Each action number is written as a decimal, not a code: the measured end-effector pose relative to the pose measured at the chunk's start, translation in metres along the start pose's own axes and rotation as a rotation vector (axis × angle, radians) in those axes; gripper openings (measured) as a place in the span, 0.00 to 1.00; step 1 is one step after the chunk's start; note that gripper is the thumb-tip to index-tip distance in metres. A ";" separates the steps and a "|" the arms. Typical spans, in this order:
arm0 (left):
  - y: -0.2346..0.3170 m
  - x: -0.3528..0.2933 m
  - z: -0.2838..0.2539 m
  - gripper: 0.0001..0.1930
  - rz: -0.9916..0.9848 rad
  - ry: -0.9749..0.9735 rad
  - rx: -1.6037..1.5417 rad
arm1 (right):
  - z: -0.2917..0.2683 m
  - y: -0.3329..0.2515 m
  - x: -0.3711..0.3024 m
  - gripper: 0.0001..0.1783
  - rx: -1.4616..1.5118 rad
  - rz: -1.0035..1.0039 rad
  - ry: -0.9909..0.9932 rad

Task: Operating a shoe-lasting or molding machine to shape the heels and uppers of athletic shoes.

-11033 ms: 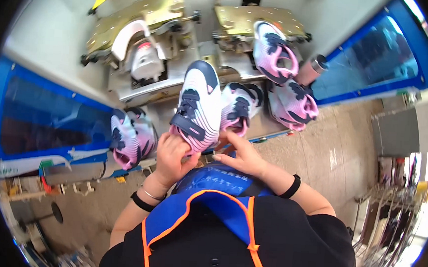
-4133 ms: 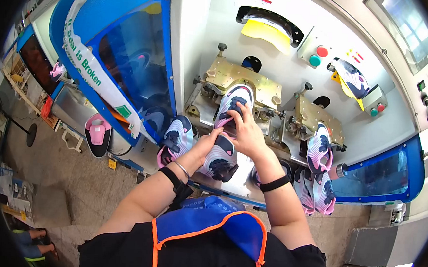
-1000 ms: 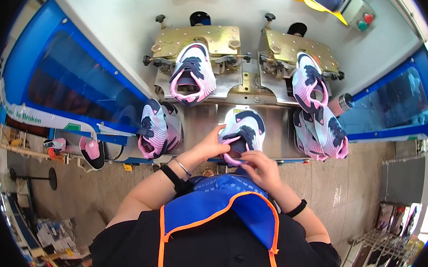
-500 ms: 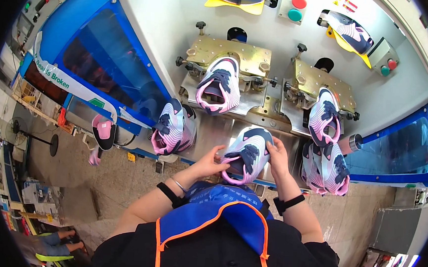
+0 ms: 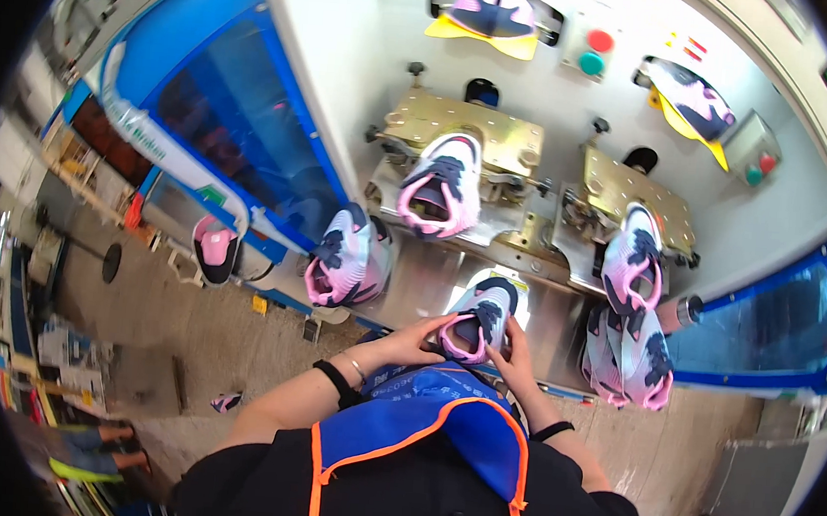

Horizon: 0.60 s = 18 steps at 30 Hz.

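Note:
My left hand [image 5: 424, 339] and my right hand [image 5: 516, 357] hold a pink, white and navy sneaker [image 5: 492, 308] between them, just in front of my apron. The left hand grips its left side near the heel; the right grips its right side. Its toe points away from me and its opening faces me. Beyond it, another sneaker [image 5: 450, 179] sits on the left metal fixture [image 5: 508, 135], and one more sneaker [image 5: 632, 257] on the right fixture [image 5: 620, 184]. Parts of my fingers are hidden behind the held sneaker.
Sneakers stand on the ledge to the left [image 5: 340, 258] and right [image 5: 654, 361]. Blue-framed windowed panels flank the machine. Red and green buttons [image 5: 596, 52] are on its back wall. A metal cylinder [image 5: 686, 310] juts out at right. A small pink-and-dark piece [image 5: 226, 402] is low at left.
The held sneaker has turned from a slant to point more straight away from me, and my hands are closer together. The whole view has shifted slightly. The small pink piece at left shows lower.

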State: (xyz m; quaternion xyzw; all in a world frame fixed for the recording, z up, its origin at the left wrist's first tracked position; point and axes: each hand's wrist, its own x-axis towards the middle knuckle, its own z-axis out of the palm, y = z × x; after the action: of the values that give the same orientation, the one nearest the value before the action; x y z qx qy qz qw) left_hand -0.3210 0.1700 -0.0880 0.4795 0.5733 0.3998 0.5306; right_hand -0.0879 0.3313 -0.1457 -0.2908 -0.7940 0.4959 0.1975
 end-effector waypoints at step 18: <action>0.003 0.000 0.020 0.39 -0.149 0.271 0.355 | 0.009 -0.047 0.004 0.22 -0.645 -0.395 -0.095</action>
State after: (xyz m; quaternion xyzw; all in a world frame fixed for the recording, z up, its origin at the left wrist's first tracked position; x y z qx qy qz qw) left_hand -0.3006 0.1699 -0.0879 0.4638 0.7342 0.3131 0.3843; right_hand -0.1094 0.3120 -0.1067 -0.1559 -0.9583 0.1859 0.1508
